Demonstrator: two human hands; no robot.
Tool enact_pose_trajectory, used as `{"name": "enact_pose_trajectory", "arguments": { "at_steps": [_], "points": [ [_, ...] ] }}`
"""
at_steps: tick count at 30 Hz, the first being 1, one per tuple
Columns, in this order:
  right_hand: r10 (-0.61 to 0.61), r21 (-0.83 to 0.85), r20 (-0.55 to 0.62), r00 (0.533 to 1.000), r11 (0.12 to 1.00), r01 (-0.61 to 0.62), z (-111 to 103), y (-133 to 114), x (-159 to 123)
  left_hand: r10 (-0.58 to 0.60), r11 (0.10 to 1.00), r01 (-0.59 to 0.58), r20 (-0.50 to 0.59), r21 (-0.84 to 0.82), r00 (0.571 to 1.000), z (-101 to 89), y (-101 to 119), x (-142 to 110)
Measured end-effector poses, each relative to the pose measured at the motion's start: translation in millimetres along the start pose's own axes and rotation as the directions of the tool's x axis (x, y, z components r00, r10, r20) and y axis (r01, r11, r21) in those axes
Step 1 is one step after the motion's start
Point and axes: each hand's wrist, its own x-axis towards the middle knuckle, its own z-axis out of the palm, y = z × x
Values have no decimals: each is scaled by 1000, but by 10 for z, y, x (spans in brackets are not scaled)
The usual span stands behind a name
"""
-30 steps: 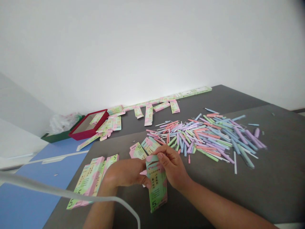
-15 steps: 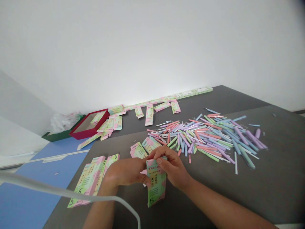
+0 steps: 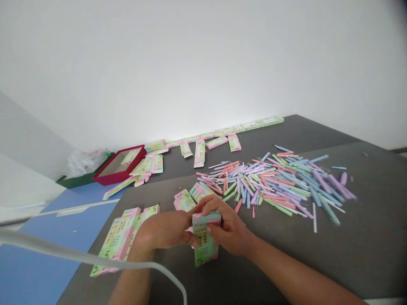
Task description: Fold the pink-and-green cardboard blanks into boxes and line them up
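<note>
Both my hands hold one small green and pink carton, printed with a 5, upright in front of me. My left hand grips its left edge, thumb on the printed face. My right hand wraps round its upper right side, with the thumb on the front and fingers behind. The carton's top end shows closed from this side. Just behind the hands lie more cartons. To the left of my left forearm is a row of similar cartons. My left fingertips are hidden behind the carton.
A wide heap of pastel pens and thin white sticks spreads over the dark table at right. Cartons lie along the wall. A red box and a green box with plastic stand left. A white cable crosses the foreground.
The carton has tipped so its top end now shows, and its lower end has risen slightly. My right thumb has slid down from the top edge onto the front face.
</note>
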Motion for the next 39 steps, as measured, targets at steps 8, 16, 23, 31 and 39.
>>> {"name": "enact_pose_trajectory", "arguments": {
  "at_steps": [8,16,23,31,39],
  "points": [
    [-2,2,21,1000,1000,2,-10,-10,3,-45,999,45,19,-3,999,-14,39,-25],
    [33,-18,-34,999,999,-34,9,-1,-33,-12,998,12,-6,-63,1000,2,19,-3],
    [196,126,-207,959,977,-172,-44,57,49,9,998,-7,24,-70,1000,-27,-35,-88],
    [689,580,-243,683,667,-467,-73,205,217,33,997,-36,-44,-67,998,-12,-117,-160],
    [761,844,145,633,239,-480,-85,208,165,15,1000,-15,-65,1,998,-43,-7,-106]
  ]
}}
